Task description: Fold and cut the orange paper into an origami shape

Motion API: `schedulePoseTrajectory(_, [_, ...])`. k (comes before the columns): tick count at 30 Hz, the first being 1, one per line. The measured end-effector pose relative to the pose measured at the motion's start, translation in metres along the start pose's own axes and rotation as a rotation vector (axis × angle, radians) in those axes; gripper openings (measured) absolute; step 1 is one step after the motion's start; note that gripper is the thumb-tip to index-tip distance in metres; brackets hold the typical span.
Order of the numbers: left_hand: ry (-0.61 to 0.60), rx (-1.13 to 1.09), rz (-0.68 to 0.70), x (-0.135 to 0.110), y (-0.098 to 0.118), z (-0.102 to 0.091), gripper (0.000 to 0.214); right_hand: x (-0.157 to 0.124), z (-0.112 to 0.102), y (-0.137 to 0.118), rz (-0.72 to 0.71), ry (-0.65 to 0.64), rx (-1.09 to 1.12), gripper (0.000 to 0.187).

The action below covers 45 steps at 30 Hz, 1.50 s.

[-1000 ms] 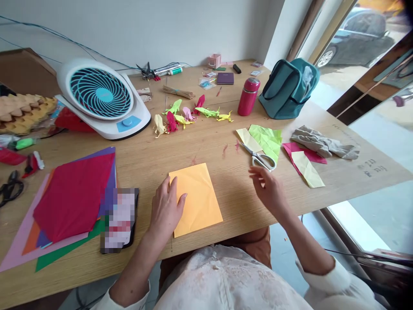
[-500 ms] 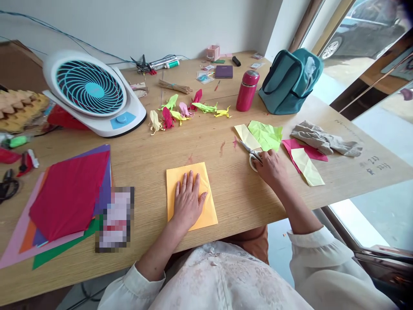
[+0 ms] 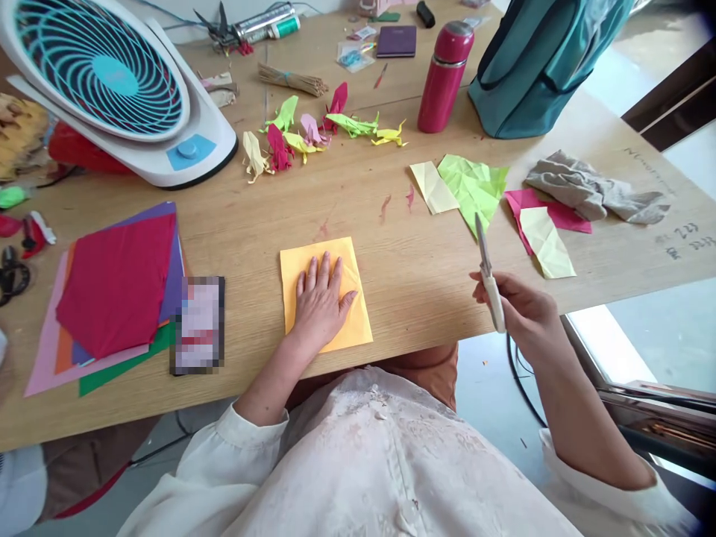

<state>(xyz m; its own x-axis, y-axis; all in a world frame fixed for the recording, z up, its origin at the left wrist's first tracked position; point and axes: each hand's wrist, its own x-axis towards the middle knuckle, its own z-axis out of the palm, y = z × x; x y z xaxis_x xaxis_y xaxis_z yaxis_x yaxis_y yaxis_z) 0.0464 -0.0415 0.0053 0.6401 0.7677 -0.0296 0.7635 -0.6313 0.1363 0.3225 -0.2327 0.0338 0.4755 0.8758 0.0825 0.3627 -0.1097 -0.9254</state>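
Observation:
My left hand (image 3: 321,302) lies flat, fingers spread, on an orange-yellow sheet of paper (image 3: 350,268) near the table's front edge. My right hand (image 3: 523,313) is closed round the white handles of a pair of scissors (image 3: 486,272), held above the table edge with the closed blades pointing up and away. Just beyond the blades lie a pale yellow sheet (image 3: 432,186) and a crumpled light green sheet (image 3: 473,186).
Coloured paper stack (image 3: 115,287) and a phone (image 3: 198,324) lie at left. A white and teal fan (image 3: 112,89) stands behind them. Several folded paper figures (image 3: 313,134), a red flask (image 3: 444,74), a teal bag (image 3: 537,60), a grey cloth (image 3: 593,190) and pink and yellow scraps (image 3: 545,231) sit farther back.
My right hand reached to the scissors, gripped them and lifted them off the table. My left hand slid onto the orange-yellow sheet and flattened. The view tilted down and closer.

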Motion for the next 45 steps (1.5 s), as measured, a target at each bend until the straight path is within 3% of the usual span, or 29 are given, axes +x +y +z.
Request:
schedulePoseTrajectory(3, [-0.036,0.051,-0.022,-0.002,0.005,-0.004,0.07,-0.034,0.0,0.008,0.153,-0.203,0.385,0.039])
schedulePoseTrajectory(7, [-0.051,0.069,-0.047,-0.006,0.012,-0.007,0.071,-0.078,0.026,0.024,0.355,-0.496,0.746,0.046])
schedulePoseTrajectory(10, [-0.052,0.065,-0.051,-0.009,0.017,-0.008,0.072,-0.103,0.052,0.032,0.464,-0.709,0.834,0.043])
schedulePoseTrajectory(13, [-0.034,0.06,-0.049,-0.01,0.019,-0.008,0.072,-0.117,0.07,0.037,0.412,-0.805,0.867,0.049])
schedulePoseTrajectory(18, [0.005,0.065,-0.059,-0.009,0.02,-0.003,0.072,-0.129,0.089,0.047,0.339,-0.843,0.923,0.053])
schedulePoseTrajectory(29, [0.02,0.059,-0.058,-0.003,0.022,-0.009,0.067,-0.15,0.123,0.064,0.333,-0.87,1.056,0.059])
schedulePoseTrajectory(45, [0.001,0.045,-0.083,-0.006,0.027,-0.013,0.066,-0.149,0.136,0.036,0.36,-0.829,1.101,0.056])
